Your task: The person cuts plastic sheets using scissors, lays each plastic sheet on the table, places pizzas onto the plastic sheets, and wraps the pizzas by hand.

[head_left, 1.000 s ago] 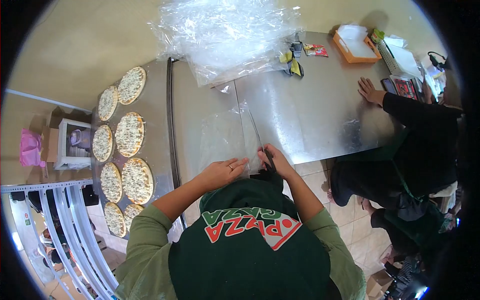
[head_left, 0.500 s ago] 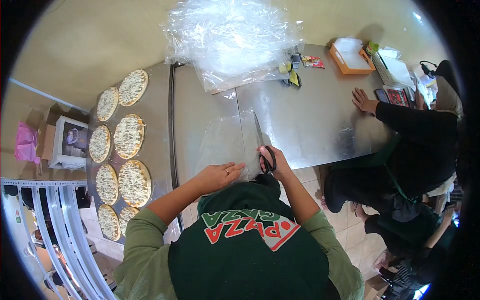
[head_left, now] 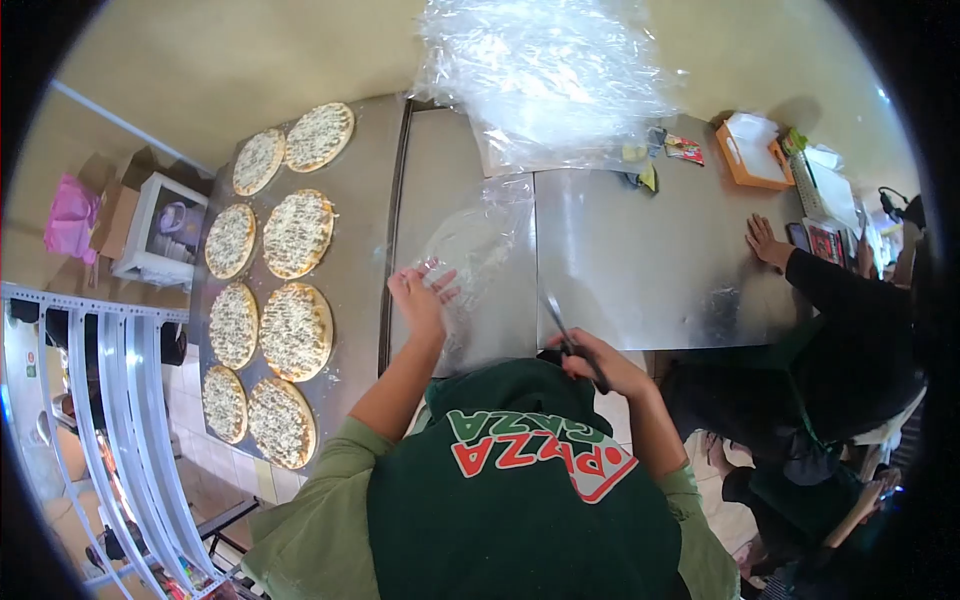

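My right hand (head_left: 598, 362) grips black-handled scissors (head_left: 557, 318) near the front edge of the metal table, blades pointing away from me. My left hand (head_left: 422, 295) is at the left edge of a clear plastic bag (head_left: 470, 250), with its fingers apart. The bag lies on the table before me; whether the left fingers touch it is hard to make out. Beyond it rests a big stack of clear plastic bags (head_left: 555, 90) against the wall.
Several topped pizzas (head_left: 297, 233) lie on the left metal table (head_left: 365, 200). At the back right are an orange tray (head_left: 752, 150), a red packet (head_left: 684, 149) and a white basket (head_left: 825, 185). Another person's hand (head_left: 768, 243) rests on the table at right. White metal shelving (head_left: 100, 400) stands lower left.
My left hand has moved left and forward, and its fingers have spread. My right hand has drawn the scissors away from the bag. The view has shifted left.
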A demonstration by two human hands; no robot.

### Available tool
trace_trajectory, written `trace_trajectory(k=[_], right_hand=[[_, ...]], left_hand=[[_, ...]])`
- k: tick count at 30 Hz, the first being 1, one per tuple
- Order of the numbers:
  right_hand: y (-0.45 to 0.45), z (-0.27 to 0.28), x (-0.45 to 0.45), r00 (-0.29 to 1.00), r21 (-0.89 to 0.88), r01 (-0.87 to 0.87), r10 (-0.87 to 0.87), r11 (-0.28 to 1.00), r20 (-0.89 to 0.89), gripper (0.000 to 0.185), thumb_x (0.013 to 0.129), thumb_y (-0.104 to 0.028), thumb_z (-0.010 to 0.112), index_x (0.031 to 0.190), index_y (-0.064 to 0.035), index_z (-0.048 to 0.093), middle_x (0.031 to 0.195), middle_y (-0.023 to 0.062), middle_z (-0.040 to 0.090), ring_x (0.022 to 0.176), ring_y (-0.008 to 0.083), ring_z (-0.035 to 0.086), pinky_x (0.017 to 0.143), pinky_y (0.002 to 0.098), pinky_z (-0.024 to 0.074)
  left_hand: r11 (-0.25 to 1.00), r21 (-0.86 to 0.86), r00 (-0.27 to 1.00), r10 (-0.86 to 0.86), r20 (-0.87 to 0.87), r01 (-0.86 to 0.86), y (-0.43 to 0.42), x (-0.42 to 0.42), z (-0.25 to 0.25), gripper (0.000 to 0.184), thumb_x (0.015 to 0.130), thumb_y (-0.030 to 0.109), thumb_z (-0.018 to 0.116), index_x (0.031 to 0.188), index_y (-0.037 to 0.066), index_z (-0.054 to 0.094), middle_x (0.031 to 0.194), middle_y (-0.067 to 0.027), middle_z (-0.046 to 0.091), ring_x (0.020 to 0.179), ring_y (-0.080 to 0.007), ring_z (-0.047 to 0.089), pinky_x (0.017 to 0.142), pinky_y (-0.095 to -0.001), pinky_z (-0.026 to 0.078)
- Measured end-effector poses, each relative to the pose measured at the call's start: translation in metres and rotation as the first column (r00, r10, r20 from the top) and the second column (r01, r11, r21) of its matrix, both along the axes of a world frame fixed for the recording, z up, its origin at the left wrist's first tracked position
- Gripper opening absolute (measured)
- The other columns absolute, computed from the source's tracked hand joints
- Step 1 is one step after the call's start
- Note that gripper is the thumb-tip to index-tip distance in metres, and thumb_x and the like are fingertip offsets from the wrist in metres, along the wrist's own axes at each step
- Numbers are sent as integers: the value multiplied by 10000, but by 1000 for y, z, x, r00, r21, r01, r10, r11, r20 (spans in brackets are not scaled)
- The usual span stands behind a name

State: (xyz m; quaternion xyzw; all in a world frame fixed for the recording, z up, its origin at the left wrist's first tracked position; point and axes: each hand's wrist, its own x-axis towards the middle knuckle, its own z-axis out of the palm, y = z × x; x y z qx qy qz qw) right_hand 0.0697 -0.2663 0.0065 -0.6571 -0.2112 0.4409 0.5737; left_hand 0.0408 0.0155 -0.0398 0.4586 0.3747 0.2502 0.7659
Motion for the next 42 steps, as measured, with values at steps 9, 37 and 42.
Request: trace_trajectory(k=[9,37,42], right_hand=[[64,-4,2,840,-369,73,143,927,524,568,715,-470,661,1119,-96,519,936,159,553,868,318,562,746,370,451],[-29,-53,-12,879,150,-3,74,989,-471,771,747,-685,490,1240,-94,424,923,11,526,825,63,468,698,168,351],[-16,-87,-8,715,222,157,45,962,-698,725,791,-690,394,1233,-117,435,920,12,537,861,99,508,724,210,386]], left_hand=[[841,-527,991,135,-22,-127,38,-35,-166,240,930,229,285,1071,35,282,1092,-190,498,887,-356,578,640,-448,514],[294,590,634,-568,-525,752,-16,29,-45,204,837,231,573,889,37,610,811,-136,630,728,-284,604,635,-359,471],[92,841,735,-541,-408,534,-33,19,-52,211,833,246,573,939,65,594,902,-114,628,802,-289,607,674,-356,486]])
